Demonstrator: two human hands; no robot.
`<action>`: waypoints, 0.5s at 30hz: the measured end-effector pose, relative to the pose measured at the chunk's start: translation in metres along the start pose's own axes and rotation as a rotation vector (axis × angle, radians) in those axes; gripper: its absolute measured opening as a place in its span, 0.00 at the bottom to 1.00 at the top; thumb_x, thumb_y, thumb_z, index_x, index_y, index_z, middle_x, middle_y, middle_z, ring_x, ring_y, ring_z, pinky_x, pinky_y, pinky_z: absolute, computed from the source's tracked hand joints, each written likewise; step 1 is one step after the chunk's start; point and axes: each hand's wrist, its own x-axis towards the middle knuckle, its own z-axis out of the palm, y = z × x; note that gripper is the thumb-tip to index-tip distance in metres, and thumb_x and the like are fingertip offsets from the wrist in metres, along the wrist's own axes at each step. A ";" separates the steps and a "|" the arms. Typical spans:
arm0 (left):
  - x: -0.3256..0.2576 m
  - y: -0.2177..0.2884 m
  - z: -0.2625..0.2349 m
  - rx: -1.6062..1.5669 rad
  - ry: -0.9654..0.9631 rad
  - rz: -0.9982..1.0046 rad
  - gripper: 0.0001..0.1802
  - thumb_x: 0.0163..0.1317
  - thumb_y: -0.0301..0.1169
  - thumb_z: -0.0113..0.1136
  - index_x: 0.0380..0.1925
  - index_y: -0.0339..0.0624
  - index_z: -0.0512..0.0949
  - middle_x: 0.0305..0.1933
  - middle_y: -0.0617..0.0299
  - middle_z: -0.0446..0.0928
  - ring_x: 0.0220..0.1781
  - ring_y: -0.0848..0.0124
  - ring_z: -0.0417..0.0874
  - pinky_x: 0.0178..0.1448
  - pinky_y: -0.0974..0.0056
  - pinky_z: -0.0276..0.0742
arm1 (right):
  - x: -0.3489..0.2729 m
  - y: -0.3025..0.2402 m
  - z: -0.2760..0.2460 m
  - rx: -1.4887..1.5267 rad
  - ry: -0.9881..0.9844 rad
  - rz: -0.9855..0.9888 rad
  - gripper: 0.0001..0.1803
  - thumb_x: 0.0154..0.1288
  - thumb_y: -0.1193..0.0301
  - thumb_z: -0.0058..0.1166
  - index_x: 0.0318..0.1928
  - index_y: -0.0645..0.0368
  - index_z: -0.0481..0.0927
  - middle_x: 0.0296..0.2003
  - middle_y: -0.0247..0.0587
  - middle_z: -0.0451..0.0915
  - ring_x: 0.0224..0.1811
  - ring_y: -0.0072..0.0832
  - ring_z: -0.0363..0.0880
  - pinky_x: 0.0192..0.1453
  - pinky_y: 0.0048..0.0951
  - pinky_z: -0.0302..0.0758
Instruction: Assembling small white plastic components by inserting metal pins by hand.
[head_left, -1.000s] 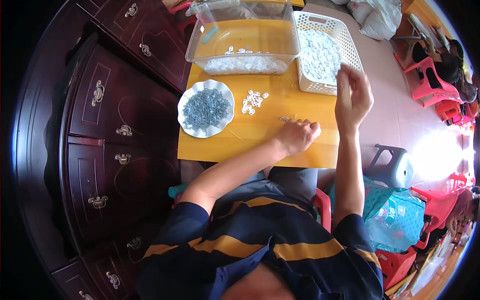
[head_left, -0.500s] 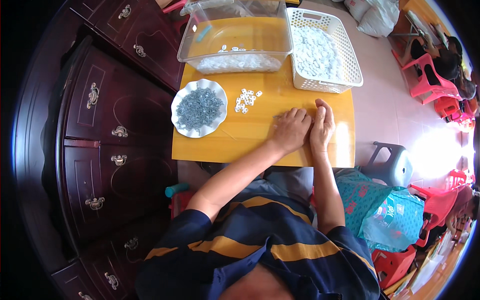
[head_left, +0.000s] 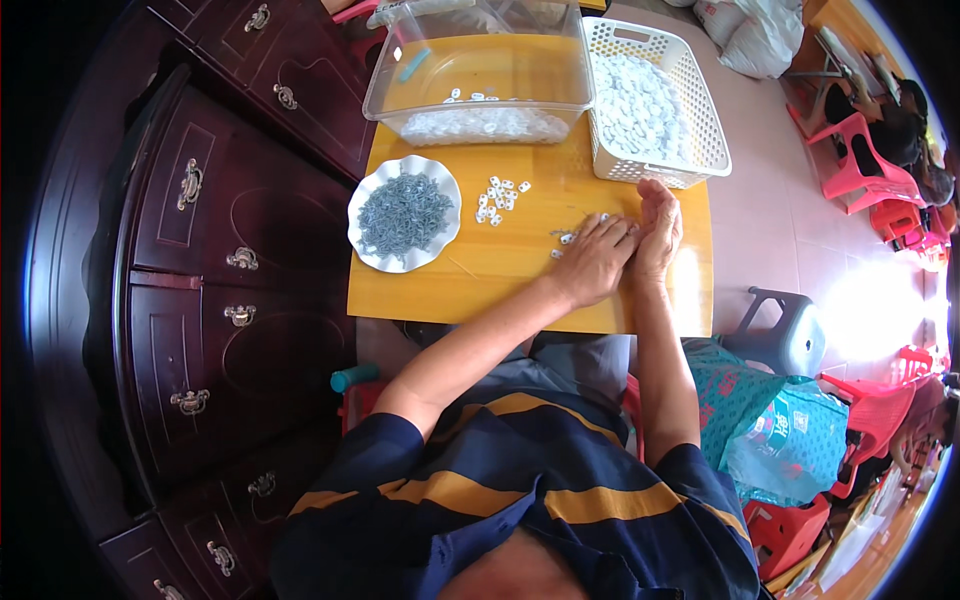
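Note:
My left hand (head_left: pixel 597 262) lies palm down on the wooden table (head_left: pixel 450 295), fingers stretched toward my right hand; nothing shows in its grip. Beside it, my right hand (head_left: pixel 658 235) stands on its edge with fingers extended and slightly cupped, palm turned to the left. The two hands meet or nearly meet at the left fingertips, and what lies between them is hidden. A few small white plastic pieces (head_left: pixel 566 239) and thin grey metal pins (head_left: pixel 557 233) lie by the left hand. Farther left sits a loose group of white two-holed pieces (head_left: pixel 496 194).
A scalloped white dish (head_left: pixel 453 235) full of grey pins stands at the left. At the back are a clear plastic bin (head_left: pixel 480 104) with white pieces and a white perforated basket (head_left: pixel 712 130) heaped with more. A grey stool (head_left: pixel 785 325) and teal bag (head_left: pixel 745 420) are at right.
My left hand has shifted slightly right and uncovered several small white pieces on the table. The right hand has moved a little right and farther from me.

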 end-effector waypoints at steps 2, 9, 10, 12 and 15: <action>0.000 0.000 -0.008 -0.034 0.017 -0.006 0.22 0.68 0.28 0.55 0.62 0.36 0.76 0.65 0.43 0.76 0.70 0.45 0.74 0.75 0.43 0.66 | 0.001 0.000 -0.002 0.073 0.022 -0.067 0.25 0.85 0.55 0.42 0.60 0.64 0.80 0.54 0.43 0.83 0.60 0.34 0.78 0.71 0.37 0.69; -0.006 -0.046 -0.072 -0.082 0.345 -0.213 0.19 0.68 0.22 0.55 0.58 0.35 0.78 0.60 0.43 0.81 0.64 0.47 0.81 0.71 0.50 0.76 | -0.036 -0.028 -0.020 -0.570 -0.025 -0.157 0.19 0.81 0.67 0.47 0.64 0.65 0.78 0.58 0.49 0.83 0.62 0.37 0.80 0.67 0.36 0.74; -0.011 -0.055 -0.078 -0.030 0.329 -0.253 0.19 0.67 0.22 0.56 0.58 0.35 0.78 0.60 0.44 0.81 0.63 0.47 0.81 0.70 0.50 0.76 | -0.038 -0.023 -0.021 -0.633 -0.031 -0.169 0.19 0.80 0.68 0.48 0.64 0.64 0.78 0.58 0.50 0.83 0.62 0.39 0.80 0.67 0.36 0.74; -0.020 -0.068 -0.086 0.143 0.286 -0.253 0.19 0.66 0.23 0.58 0.57 0.36 0.79 0.61 0.46 0.80 0.64 0.49 0.80 0.70 0.49 0.75 | -0.038 -0.018 -0.018 -0.597 -0.046 -0.141 0.19 0.76 0.71 0.52 0.62 0.64 0.78 0.58 0.53 0.81 0.61 0.46 0.80 0.67 0.39 0.75; -0.027 -0.079 -0.094 0.312 0.218 -0.252 0.19 0.65 0.24 0.61 0.56 0.37 0.80 0.59 0.48 0.80 0.61 0.50 0.80 0.67 0.50 0.75 | -0.035 -0.021 -0.007 -0.801 -0.174 -0.328 0.18 0.70 0.74 0.58 0.59 0.64 0.79 0.58 0.55 0.80 0.61 0.51 0.79 0.67 0.44 0.75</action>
